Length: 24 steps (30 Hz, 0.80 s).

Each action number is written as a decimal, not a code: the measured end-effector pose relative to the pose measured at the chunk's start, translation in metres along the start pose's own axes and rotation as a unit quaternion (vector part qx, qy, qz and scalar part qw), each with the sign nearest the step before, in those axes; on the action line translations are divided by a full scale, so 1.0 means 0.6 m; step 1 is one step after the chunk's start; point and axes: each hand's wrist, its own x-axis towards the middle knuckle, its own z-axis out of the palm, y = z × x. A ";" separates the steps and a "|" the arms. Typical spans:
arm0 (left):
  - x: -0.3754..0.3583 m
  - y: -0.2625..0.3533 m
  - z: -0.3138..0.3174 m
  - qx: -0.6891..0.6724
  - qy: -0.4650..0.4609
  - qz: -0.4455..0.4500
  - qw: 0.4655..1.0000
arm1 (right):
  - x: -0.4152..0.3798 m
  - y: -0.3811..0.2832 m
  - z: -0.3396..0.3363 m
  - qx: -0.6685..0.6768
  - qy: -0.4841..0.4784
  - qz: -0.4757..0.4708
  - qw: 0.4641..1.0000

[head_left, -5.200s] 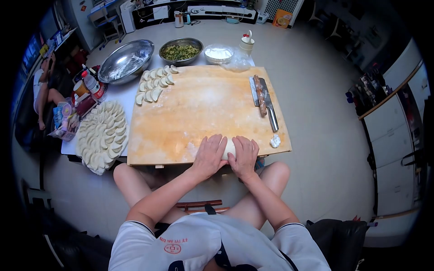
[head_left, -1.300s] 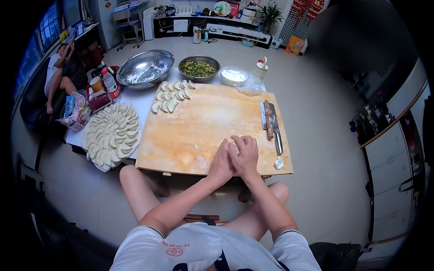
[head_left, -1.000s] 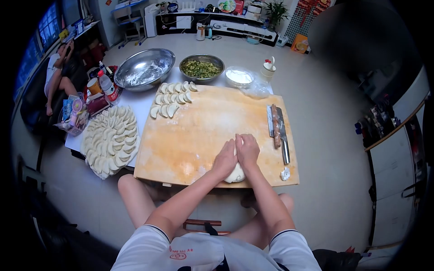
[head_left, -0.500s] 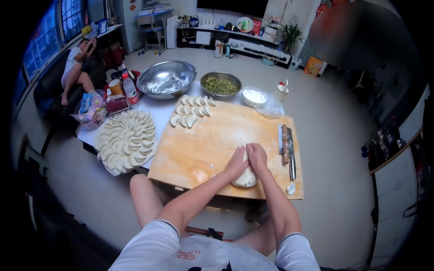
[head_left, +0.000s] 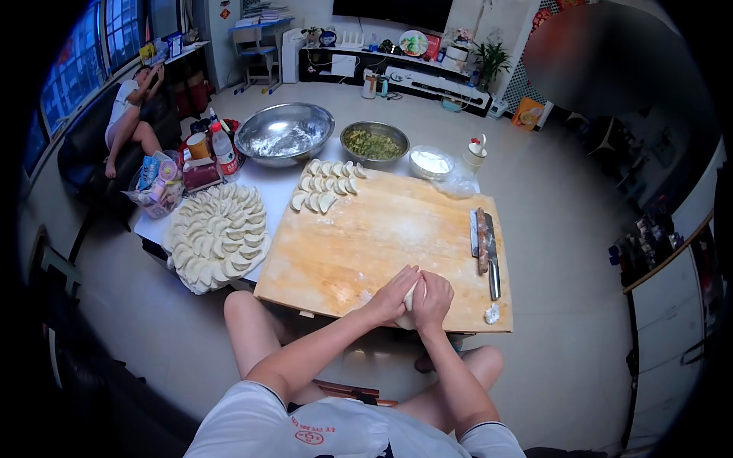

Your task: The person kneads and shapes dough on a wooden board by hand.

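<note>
A pale lump of dough (head_left: 406, 320) lies at the near edge of the floured wooden board (head_left: 366, 244), mostly covered by my hands. My left hand (head_left: 392, 296) is wrapped over its left side. From the right, my right hand (head_left: 434, 299) closes round it, with the fingertips of both hands almost meeting at the top. On the board's right side lie a rolling pin (head_left: 482, 243) and a cleaver (head_left: 494, 267), close together. A small white crumpled piece (head_left: 492, 313) sits below them. Rows of folded dumplings (head_left: 327, 185) occupy the board's far left corner.
Left of the board is a round tray full of dumplings (head_left: 217, 238). Behind stand a large steel bowl (head_left: 286, 136), a bowl of green filling (head_left: 374, 143), a bowl of white flour (head_left: 431, 162) and a bottle (head_left: 223, 150). A person (head_left: 131, 114) reclines on the dark sofa.
Both hands have drawn back toward me and slightly left, bringing the dough to the board's near edge. Less of the dough shows now. The view has shifted slightly.
</note>
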 end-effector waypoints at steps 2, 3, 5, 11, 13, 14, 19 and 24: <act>0.014 -0.016 0.003 -0.030 -0.008 -0.066 0.997 | 0.014 0.016 0.023 0.005 0.000 0.023 1.000; 0.026 -0.022 0.002 -0.045 -0.013 -0.099 0.994 | 0.027 0.022 0.032 -0.005 -0.018 0.037 0.999; 0.050 -0.045 0.007 -0.001 -0.002 -0.138 0.990 | 0.065 0.033 0.052 -0.026 -0.053 0.064 0.996; 0.102 -0.084 0.030 0.152 0.071 -0.162 0.972 | 0.139 0.084 0.116 -0.052 -0.092 0.170 0.980; 0.107 -0.090 0.042 0.164 0.102 -0.165 0.967 | 0.156 0.091 0.121 -0.058 -0.110 0.184 0.975; 0.103 -0.086 0.045 0.160 0.096 -0.174 0.967 | 0.152 0.091 0.119 -0.057 -0.115 0.185 0.974; 0.093 -0.051 0.024 0.057 0.010 -0.271 0.961 | 0.125 0.090 0.104 -0.032 -0.145 0.143 0.978; 0.080 0.035 -0.049 -0.060 -0.076 -0.244 0.965 | 0.066 0.060 0.031 -0.029 -0.063 -0.024 0.997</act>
